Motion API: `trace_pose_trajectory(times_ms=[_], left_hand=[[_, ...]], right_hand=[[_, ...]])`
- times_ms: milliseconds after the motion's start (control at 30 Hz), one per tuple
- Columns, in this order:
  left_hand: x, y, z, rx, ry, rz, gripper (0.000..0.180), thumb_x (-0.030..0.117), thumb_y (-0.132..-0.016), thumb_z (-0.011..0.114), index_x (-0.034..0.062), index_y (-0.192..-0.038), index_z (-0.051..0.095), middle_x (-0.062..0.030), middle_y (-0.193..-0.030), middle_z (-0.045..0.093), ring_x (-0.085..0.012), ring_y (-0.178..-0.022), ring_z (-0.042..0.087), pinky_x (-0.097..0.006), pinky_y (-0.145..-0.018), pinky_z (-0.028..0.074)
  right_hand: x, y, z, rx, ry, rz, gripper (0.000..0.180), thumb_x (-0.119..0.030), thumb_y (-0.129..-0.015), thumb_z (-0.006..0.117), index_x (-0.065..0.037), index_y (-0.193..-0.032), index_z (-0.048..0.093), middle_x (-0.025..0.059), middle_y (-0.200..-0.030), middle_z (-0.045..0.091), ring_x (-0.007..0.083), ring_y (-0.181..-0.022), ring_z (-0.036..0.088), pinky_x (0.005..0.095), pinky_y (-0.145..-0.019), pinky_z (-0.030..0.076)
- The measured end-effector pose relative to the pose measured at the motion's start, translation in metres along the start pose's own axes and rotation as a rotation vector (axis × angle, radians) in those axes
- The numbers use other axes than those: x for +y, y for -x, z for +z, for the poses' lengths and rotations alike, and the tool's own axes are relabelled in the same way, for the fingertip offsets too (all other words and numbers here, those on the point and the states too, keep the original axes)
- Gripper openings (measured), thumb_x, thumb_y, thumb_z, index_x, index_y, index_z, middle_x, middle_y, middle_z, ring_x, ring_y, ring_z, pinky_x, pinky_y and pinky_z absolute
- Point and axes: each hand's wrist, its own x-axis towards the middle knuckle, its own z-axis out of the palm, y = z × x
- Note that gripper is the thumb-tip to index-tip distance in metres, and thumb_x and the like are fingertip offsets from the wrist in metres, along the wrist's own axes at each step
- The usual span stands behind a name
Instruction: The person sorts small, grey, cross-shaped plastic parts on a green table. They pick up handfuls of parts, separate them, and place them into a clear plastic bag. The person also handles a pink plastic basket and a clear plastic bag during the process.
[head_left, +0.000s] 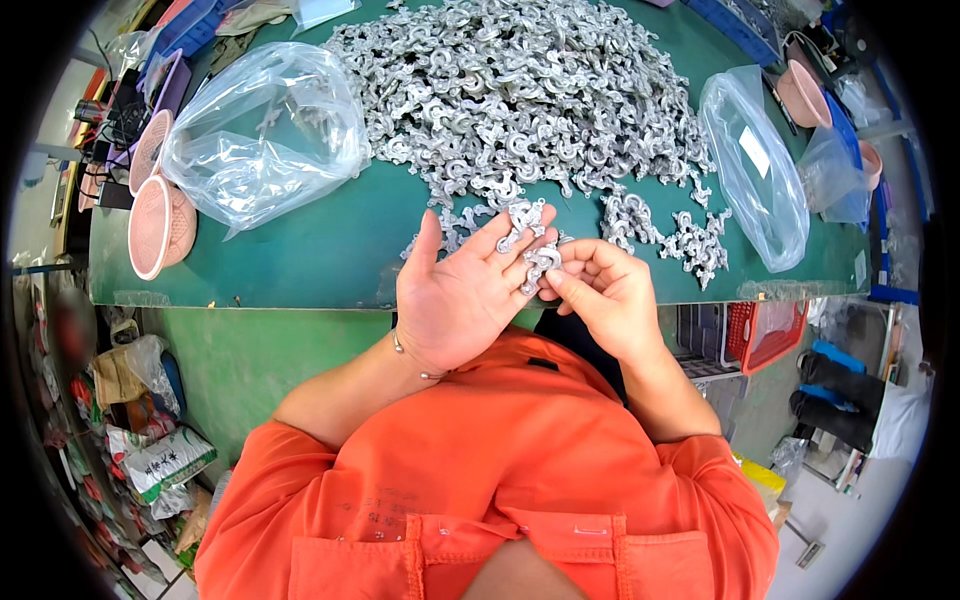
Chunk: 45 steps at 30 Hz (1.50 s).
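My left hand (460,280) is turned palm up over the table's near edge, its fingers stretched out. A small curved silver metal casting (522,222) lies across its fingertips. Beside it, my right hand (608,295) pinches a second silver metal casting (541,266) between thumb and fingers, close against the left fingers. Beyond both hands spreads a large heap of similar castings (540,90). A small cluster of castings (696,245) sits apart to the right of my hands, and a few more show behind the left fingers.
The green table (300,270) carries a clear plastic bag (270,130) on the left and another clear bag (757,170) on the right. Pink baskets (160,230) stand at the left edge. A red crate (770,335) is below the table at right.
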Motion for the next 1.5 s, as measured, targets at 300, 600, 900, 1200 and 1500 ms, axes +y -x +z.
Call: trace_pose_trajectory(times_ms=[300, 600, 900, 1200, 1500], left_hand=[[-0.001, 0.005, -0.012, 0.167, -0.242, 0.057, 0.039, 0.017, -0.096, 0.042, 0.0087, -0.134, 0.039, -0.0113, -0.142, 0.037, -0.0236, -0.133, 0.033, -0.041, -0.108, 0.031], [0.001, 0.004, -0.011, 0.169, -0.040, 0.040, 0.041, 0.009, -0.094, 0.042, 0.0087, -0.134, 0.038, -0.0103, -0.142, 0.037, -0.0238, -0.133, 0.033, -0.039, -0.109, 0.031], [0.001, 0.004, -0.011, 0.157, -0.221, 0.115, 0.047, 0.013, -0.094, 0.041, 0.0073, -0.139, 0.029, -0.0135, -0.147, 0.028, -0.0273, -0.136, 0.029, -0.041, -0.110, 0.028], [0.005, 0.005, -0.012, 0.173, -0.062, 0.120, 0.042, 0.017, -0.097, 0.037, 0.0059, -0.137, 0.033, -0.0147, -0.144, 0.034, -0.0286, -0.134, 0.032, -0.043, -0.109, 0.030], [0.004, 0.003, -0.016, 0.175, -0.236, 0.148, 0.043, 0.010, -0.094, 0.041, 0.0052, -0.137, 0.032, -0.0155, -0.145, 0.032, -0.0285, -0.135, 0.030, -0.042, -0.110, 0.029]], right_hand=[[0.008, -0.004, -0.011, -0.079, -0.268, 0.110, 0.018, -0.006, -0.091, 0.055, 0.005, -0.106, 0.057, 0.0143, -0.089, 0.067, 0.0187, -0.074, 0.067, 0.0257, -0.060, 0.055], [0.015, -0.007, -0.014, -0.072, -0.372, 0.159, 0.018, -0.005, -0.091, 0.053, 0.005, -0.107, 0.057, 0.0161, -0.089, 0.066, 0.0215, -0.074, 0.067, 0.0285, -0.060, 0.057], [0.002, -0.002, 0.008, 0.175, 0.177, -0.241, 0.013, 0.001, -0.085, 0.059, 0.004, -0.098, 0.062, 0.0097, -0.082, 0.067, 0.0130, -0.071, 0.065, 0.0249, -0.065, 0.054], [-0.001, -0.006, 0.014, 0.149, 0.372, -0.393, 0.012, 0.003, -0.084, 0.057, 0.002, -0.095, 0.061, 0.0082, -0.082, 0.061, 0.0130, -0.067, 0.060, 0.0238, -0.058, 0.048], [0.011, -0.011, 0.018, 0.037, 0.366, -0.277, 0.023, -0.002, -0.077, 0.069, -0.003, -0.099, 0.061, 0.0050, -0.086, 0.058, 0.0100, -0.072, 0.058, 0.0218, -0.057, 0.047]])
